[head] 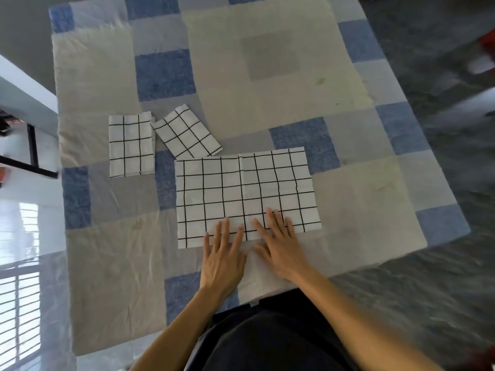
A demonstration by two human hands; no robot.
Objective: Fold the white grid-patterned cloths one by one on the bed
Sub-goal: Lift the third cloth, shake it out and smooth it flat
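A large white cloth with a black grid (241, 188) lies flat as a wide rectangle in the middle of the bed (348, 210). My left hand (223, 255) and my right hand (281, 245) rest palm down side by side on its near edge, fingers spread, holding nothing. Two small folded grid cloths lie to the far left: one upright rectangle (131, 144) and one turned at an angle (186, 132), whose corner touches the large cloth's far edge.
The bed carries a patchwork cover of blue, grey and cream squares. A shiny pale floor and a dark-framed table (29, 156) are at the left. Dark floor runs along the right side.
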